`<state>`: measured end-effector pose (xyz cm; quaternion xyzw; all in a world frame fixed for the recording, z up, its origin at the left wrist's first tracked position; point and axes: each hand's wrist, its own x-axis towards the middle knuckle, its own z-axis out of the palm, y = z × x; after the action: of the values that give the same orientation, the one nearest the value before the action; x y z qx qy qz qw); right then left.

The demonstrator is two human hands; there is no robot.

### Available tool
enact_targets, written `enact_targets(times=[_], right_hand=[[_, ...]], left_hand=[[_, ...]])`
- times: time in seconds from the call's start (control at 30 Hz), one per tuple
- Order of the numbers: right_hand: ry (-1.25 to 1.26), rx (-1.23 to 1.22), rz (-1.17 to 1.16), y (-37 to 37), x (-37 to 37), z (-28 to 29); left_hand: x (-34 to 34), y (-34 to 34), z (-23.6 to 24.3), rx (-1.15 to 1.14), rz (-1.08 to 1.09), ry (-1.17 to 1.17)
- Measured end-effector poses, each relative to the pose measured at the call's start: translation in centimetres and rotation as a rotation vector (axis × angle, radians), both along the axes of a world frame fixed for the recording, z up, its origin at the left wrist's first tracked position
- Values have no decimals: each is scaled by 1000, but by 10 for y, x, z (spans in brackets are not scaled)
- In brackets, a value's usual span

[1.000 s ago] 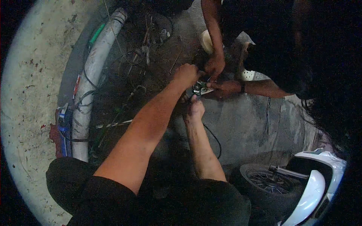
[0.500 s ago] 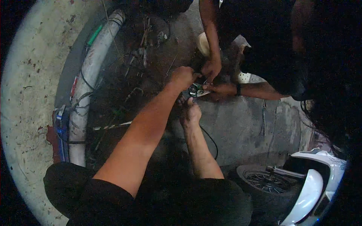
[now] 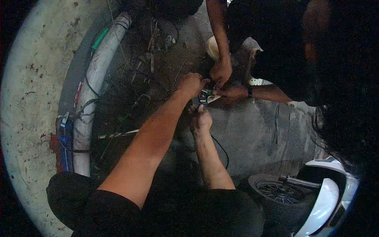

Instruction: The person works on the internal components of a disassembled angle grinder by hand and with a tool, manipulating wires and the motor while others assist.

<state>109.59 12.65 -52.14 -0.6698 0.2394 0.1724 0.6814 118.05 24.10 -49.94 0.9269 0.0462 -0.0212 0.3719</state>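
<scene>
At the centre is a small device with a round dark face and a pale, pointed plate at its right side; its exact kind is too dim to make out. My right hand is closed around its lower end, thumb upward. My left hand is curled closed at its upper left; whatever its fingers hold is hidden. Facing me, another person's hand reaches down with a pinch just above the device. That person's other hand, with a dark wristband, grips the pale plate from the right.
A thin black cable curves beside my right forearm. Leftward runs a long pale pipe with cords and a green-handled tool along it. Scattered wires and tools lie on the dark floor. A motorcycle wheel and white fender stand lower right.
My left hand has shifted slightly down, and the device has tilted a little. The other person's hands stay close around it.
</scene>
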Motion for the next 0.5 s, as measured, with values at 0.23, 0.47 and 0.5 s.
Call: enact_targets(times=[0.23, 0.47, 0.5], right_hand=[[-167, -178, 82, -41, 19, -90], [1, 339, -231, 2, 0, -17], [-19, 292, -185, -5, 2, -20]], left_hand=[[13, -14, 19, -108, -66, 78], [2, 0, -1, -44, 25, 12], [5, -5, 4, -52, 30, 15]])
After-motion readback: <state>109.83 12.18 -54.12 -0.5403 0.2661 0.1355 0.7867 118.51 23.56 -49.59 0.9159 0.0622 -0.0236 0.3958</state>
